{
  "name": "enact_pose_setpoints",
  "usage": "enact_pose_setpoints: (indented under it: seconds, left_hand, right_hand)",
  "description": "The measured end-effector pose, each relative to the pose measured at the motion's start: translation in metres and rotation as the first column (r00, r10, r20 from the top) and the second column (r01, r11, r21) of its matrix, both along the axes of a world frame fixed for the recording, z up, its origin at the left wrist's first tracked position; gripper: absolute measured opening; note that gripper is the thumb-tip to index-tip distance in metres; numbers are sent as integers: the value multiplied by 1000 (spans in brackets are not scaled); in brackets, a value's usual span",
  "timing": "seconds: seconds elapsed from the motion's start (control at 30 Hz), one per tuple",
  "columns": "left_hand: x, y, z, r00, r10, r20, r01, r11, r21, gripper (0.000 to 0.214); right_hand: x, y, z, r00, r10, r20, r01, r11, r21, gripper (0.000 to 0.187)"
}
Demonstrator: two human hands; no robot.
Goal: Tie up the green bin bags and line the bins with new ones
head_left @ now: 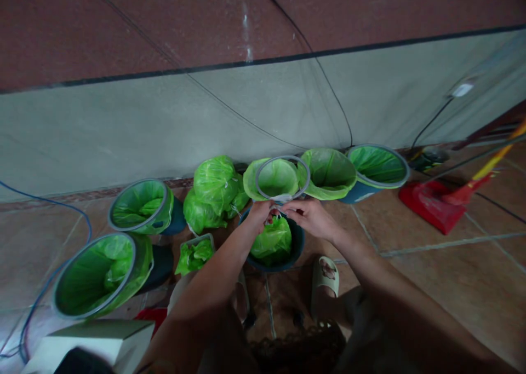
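A grey bin ring [307, 171] is held in front of me, its near edge between my hands. My left hand [263, 214] is closed at that edge, its fingertips partly hidden. From the other side my right hand [311, 216] pinches the same edge, fingers bent. Just below my hands, a green bin bag [271, 243] sits inside a dark blue bin [299, 248]; bits of white string show at its top. Behind the ring stands a green-lined bin [249, 181], partly covered by it.
More green-lined bins [331, 171] line the wall, with another lined bin [400, 166] beyond. Full green bags [216, 185] lie left of centre near a small basket [211, 241]. Two lined bins [113, 212] [133, 270] stand left. A red dustpan [427, 204] is right.
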State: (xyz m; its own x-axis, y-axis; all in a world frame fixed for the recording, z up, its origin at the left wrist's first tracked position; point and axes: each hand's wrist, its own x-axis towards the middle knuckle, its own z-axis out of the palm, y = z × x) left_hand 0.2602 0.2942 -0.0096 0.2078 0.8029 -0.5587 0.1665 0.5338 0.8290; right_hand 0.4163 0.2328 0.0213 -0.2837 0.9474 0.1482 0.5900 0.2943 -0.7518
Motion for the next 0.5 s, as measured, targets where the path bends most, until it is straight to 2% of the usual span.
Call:
enact_pose_setpoints:
  seconds: [0.07, 0.2, 0.33, 0.4, 0.5]
  left_hand:
    - [0, 0, 2, 999, 40, 31, -39, 999, -18, 17]
    - [-2, -2, 4, 996, 20, 82, -21, 1000, 18, 19]
    - [-3, -3, 0, 998, -51, 44, 47, 993, 104, 22]
    - [-5, -2, -4, 987, -140, -81, 157, 954, 257, 18]
    - [-8, 0, -9, 931, -268, -246, 355, 822, 446, 17]
  right_hand:
    - [1, 1, -1, 1000, -22, 6, 22, 1000, -10, 25]
    - [7, 5, -10, 986, -163, 35, 165, 984, -70, 24]
    - [12, 9, -23, 994, -107, 24, 109, 957, -270, 17]
    - [12, 9, -28, 997, -71, -17, 60, 929, -366, 17]
    - [14, 9, -34, 998, -38, -48, 11, 882, -471, 17]
